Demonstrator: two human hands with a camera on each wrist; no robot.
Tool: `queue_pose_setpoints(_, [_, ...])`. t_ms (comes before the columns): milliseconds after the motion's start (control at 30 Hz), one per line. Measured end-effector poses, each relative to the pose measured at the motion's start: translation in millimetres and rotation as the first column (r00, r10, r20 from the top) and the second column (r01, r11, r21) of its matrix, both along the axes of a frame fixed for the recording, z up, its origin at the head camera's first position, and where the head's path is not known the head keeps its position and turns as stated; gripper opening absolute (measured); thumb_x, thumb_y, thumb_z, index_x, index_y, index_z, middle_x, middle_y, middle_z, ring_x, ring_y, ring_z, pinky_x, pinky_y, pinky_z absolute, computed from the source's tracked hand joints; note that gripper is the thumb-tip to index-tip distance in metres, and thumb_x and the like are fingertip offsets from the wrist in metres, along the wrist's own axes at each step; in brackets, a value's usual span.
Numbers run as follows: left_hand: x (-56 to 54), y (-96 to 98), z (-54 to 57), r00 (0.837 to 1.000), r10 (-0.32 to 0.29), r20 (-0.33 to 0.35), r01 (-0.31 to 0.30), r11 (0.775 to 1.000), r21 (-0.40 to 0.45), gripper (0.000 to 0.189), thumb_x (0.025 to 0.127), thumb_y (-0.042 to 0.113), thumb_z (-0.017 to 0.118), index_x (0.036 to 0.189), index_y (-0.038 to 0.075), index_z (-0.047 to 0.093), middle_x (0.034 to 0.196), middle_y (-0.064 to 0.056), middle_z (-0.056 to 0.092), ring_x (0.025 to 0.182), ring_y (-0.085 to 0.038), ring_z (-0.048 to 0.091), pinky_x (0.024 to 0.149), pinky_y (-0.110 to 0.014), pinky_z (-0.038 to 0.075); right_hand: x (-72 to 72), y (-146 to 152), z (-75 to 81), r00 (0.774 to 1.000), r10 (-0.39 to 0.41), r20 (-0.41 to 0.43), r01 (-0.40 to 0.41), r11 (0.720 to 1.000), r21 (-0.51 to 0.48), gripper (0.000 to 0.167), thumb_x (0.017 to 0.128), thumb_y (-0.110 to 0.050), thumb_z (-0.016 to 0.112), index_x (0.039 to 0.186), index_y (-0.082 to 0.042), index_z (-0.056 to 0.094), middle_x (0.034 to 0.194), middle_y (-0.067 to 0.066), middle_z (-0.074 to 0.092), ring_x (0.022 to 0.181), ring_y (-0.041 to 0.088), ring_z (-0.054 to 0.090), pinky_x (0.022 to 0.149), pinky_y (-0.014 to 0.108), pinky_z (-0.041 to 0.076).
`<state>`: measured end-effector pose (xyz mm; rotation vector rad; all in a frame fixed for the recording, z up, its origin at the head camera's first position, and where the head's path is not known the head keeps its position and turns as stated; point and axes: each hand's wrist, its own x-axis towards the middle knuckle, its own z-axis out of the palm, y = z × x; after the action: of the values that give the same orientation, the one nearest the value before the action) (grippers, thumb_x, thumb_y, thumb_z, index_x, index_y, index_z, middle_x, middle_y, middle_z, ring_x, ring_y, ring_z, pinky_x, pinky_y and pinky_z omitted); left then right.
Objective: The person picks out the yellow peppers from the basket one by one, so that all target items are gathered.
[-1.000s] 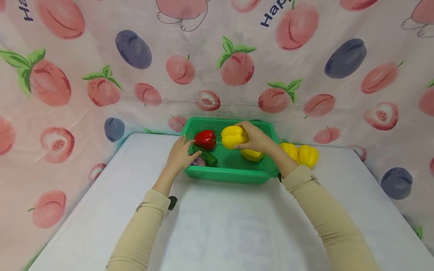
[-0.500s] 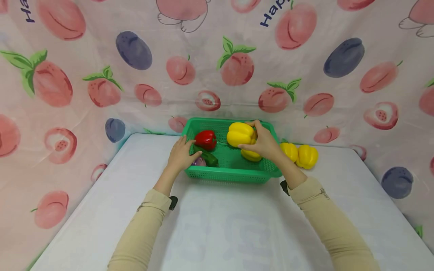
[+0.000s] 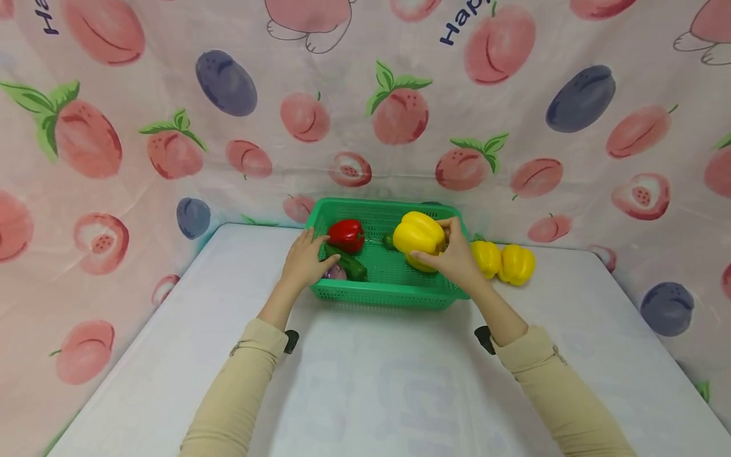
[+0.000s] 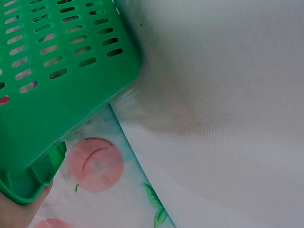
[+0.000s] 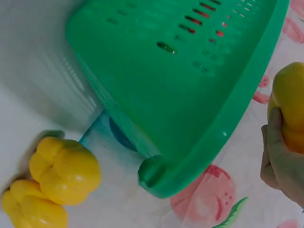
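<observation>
My right hand holds a yellow bell pepper over the right part of a green perforated basket, thumb on its near side and fingers at the back. Just beneath it, another yellow pepper shows partly. In the right wrist view the held pepper is above the basket's rim. Spread over the left rim, my left hand rests on the basket with fairly straight fingers. Near its fingertips lie a red bell pepper, a dark green pepper and a purple vegetable, partly hidden.
Two yellow bell peppers sit on the white table right of the basket. A small green vegetable lies inside it toward the back. A fruit-print cloth hangs close behind the basket.
My right hand has moved right with the yellow pepper, bringing it from the basket's middle to over the other yellow pepper. The small green vegetable now shows. My left hand has stayed put.
</observation>
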<state>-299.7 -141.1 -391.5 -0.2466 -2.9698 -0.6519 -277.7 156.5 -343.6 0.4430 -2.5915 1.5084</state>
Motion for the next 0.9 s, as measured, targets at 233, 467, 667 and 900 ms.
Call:
queue_pose_setpoints(233, [0.0,0.6,-2.0,1.0,0.001,-0.009,-0.001,1.0,0.004,0.061,0.093,0.043,0.053,0.14,0.006,0.044,0.154,-0.026,0.019,0.144,-0.039,0.015,0.119,-0.05,0.014,11.5,4.7,-5.2,1.0,-0.001,-0.009,0.0,1.0,-0.03,0.07,0.081,-0.015,0.073,0.13,0.001,0.026,0.125,0.023,0.043,0.107,0.032,0.046,0.095,0.042,0.042])
queue_pose_setpoints(467, [0.8,0.9,-3.1,1.0,-0.001,-0.007,0.001,1.0,0.004,0.061,0.093,0.044,0.052,0.14,0.006,0.044,0.154,-0.025,0.02,0.145,-0.038,0.015,0.119,-0.049,0.014,20.1,10.6,-8.8,1.0,-0.005,-0.028,0.005,1.0,0.007,0.081,0.082,-0.015,0.071,0.147,-0.009,0.023,0.146,0.019,0.033,0.12,0.035,0.043,0.101,0.053,0.04])
queue_pose_setpoints(667, [1.7,-0.1,-1.8,1.0,-0.003,-0.008,0.003,1.0,-0.001,0.061,0.093,0.044,0.052,0.14,0.006,0.044,0.153,-0.026,0.02,0.145,-0.038,0.014,0.119,-0.049,0.014,27.7,14.9,-12.3,1.0,-0.02,-0.005,0.02,1.0,0.0,0.075,0.083,-0.014,0.071,0.143,-0.003,0.026,0.141,0.02,0.037,0.115,0.034,0.044,0.099,0.05,0.041])
queue_pose_setpoints(900, [1.1,0.0,1.0,1.0,-0.007,-0.011,0.007,1.0,0.0,0.061,0.093,0.044,0.052,0.14,0.006,0.044,0.153,-0.026,0.019,0.145,-0.038,0.014,0.119,-0.049,0.014,31.1,24.6,-16.6,0.998,-0.06,0.031,0.058,0.998,0.035,0.076,0.082,-0.021,0.073,0.138,-0.002,0.025,0.141,0.021,0.035,0.119,0.036,0.041,0.103,0.055,0.037])
